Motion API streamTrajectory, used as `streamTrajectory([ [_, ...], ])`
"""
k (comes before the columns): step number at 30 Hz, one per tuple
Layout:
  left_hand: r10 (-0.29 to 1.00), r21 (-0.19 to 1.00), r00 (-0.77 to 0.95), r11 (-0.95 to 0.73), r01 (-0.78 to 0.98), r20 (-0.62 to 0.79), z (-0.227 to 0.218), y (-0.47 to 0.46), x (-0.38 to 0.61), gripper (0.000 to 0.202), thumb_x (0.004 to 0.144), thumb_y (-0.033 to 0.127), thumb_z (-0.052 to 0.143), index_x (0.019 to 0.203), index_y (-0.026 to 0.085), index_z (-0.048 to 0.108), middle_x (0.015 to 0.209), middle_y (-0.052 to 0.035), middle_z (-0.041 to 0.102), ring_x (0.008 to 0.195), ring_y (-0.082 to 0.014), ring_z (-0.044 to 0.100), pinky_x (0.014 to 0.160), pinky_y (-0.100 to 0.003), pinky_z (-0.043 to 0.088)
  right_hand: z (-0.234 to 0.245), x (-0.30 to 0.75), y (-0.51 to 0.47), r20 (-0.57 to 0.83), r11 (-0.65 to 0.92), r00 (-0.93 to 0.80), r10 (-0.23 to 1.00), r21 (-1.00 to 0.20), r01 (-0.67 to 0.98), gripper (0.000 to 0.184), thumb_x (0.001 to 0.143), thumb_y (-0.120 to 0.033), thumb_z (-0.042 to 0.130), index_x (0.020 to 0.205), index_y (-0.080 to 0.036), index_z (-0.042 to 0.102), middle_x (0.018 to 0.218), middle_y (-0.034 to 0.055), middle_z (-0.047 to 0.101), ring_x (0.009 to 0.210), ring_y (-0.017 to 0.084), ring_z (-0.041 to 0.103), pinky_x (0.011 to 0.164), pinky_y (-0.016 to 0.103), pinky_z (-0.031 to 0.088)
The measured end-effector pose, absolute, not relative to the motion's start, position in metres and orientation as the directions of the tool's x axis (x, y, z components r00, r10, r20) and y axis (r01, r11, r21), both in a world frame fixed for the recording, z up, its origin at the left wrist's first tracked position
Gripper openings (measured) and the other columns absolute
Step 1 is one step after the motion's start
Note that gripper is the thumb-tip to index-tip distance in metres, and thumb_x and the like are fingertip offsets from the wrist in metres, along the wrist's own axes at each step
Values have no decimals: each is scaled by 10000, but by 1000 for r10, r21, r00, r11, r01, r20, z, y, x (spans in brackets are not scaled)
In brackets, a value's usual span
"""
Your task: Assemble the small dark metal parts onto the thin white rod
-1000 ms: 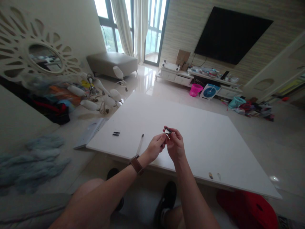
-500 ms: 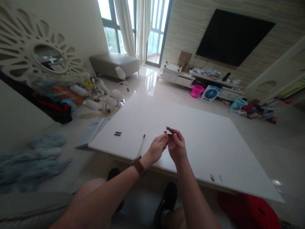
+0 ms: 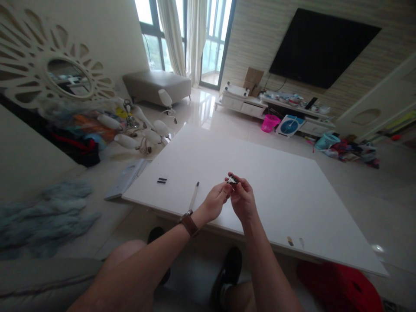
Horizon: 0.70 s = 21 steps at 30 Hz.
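My left hand (image 3: pixel 215 202) and my right hand (image 3: pixel 243 200) meet above the near part of a large white table (image 3: pixel 286 190). Both pinch one small black and silver object (image 3: pixel 232 180) between their fingertips; it is too small to name. The left wrist wears a brown-strapped watch (image 3: pixel 188 222). A white pen (image 3: pixel 193 196) lies on the table just left of my left hand. A small black piece (image 3: pixel 161 180) sits farther left on the tabletop.
Two tiny items (image 3: pixel 294 240) lie near the table's front right edge. A white chandelier (image 3: pixel 139 130) and a flat grey booklet (image 3: pixel 125 184) rest on the floor at left. A red stool (image 3: pixel 338 288) stands below the table at right. My shoes (image 3: pixel 229 268) are under the table.
Both hands have stayed together on the small object, turning it slightly. The view has shifted a little.
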<state>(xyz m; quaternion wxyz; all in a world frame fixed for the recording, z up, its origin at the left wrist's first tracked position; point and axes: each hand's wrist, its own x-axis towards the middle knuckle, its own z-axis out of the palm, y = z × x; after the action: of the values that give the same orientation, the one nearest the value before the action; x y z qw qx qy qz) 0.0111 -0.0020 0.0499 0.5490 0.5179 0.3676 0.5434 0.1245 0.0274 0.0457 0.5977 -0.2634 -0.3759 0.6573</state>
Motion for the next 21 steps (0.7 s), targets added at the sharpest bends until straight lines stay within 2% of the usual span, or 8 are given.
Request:
streamTrajectory([
  [9,978,978,131,-139,-154,160,47,-4,11,494,972,637,372,779,190,456,630,47,390,543,-102,323,509,-254,262,45,127,30,115,3,-166,979,-829,-559,284,657,-361,915,898,-276,791,1085,16,782,931,185,728,916,348,550],
  [14,979,975,131,-133,-180,158,48,-5,12,483,975,630,368,786,193,450,629,49,388,534,-100,315,507,-257,261,42,129,31,106,-2,-169,980,-843,-538,294,654,-372,917,896,-269,784,1095,33,780,940,195,728,945,383,542],
  [21,976,983,135,-160,-94,172,45,-6,9,454,1000,585,340,791,197,444,627,49,401,547,-109,335,525,-262,270,43,130,30,105,-4,-181,978,-856,-517,276,645,-355,923,866,-268,783,1059,26,786,948,201,730,947,391,546],
])
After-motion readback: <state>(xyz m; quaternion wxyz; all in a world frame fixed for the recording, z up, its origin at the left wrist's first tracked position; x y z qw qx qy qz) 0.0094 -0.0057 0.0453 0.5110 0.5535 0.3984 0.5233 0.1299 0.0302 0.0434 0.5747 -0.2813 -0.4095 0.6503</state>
